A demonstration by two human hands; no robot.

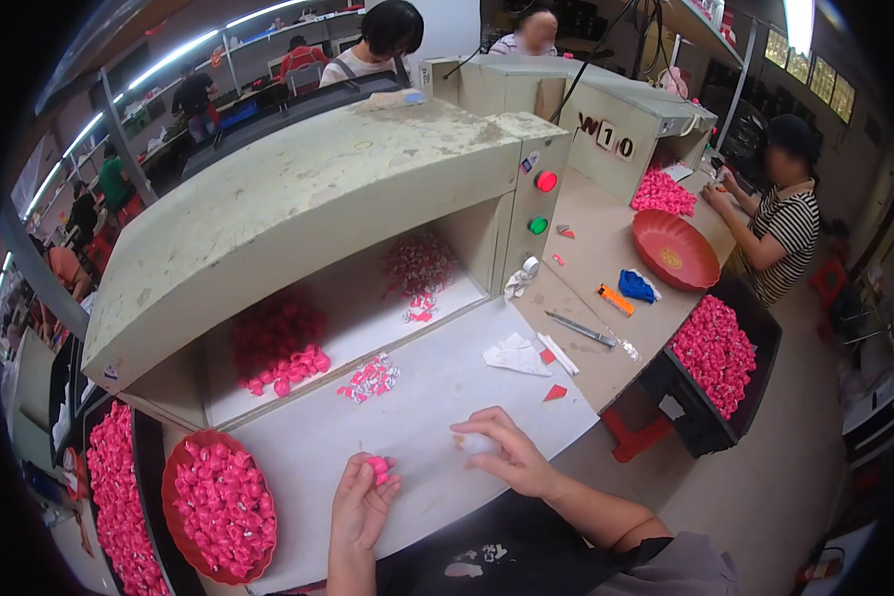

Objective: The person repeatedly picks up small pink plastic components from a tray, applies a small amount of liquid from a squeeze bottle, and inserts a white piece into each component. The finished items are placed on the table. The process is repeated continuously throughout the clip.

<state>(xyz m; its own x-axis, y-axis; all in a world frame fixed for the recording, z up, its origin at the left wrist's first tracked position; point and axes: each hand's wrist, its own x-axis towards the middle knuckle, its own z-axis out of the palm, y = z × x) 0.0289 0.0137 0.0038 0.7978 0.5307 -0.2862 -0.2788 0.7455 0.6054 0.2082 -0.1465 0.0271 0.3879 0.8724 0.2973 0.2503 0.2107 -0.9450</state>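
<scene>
My left hand (361, 502) pinches a small pink piece (378, 465) at its fingertips, low over the white work surface (437, 387). My right hand (502, 452) is curled around a small white piece (475, 443) a little to the right. A red round tray (174, 477) full of pink pieces sits to the left of my left hand. A small heap of pink-and-white wrapped pieces (370, 378) lies just beyond my hands.
Pink heaps (278, 343) lie inside a hooded beige machine (298, 189). A black bin of pink pieces (715, 353) stands right. An empty red bowl (673, 250), a blue cloth (636, 286) and a knife (578, 329) lie on the bench. Another person (780, 214) works at far right.
</scene>
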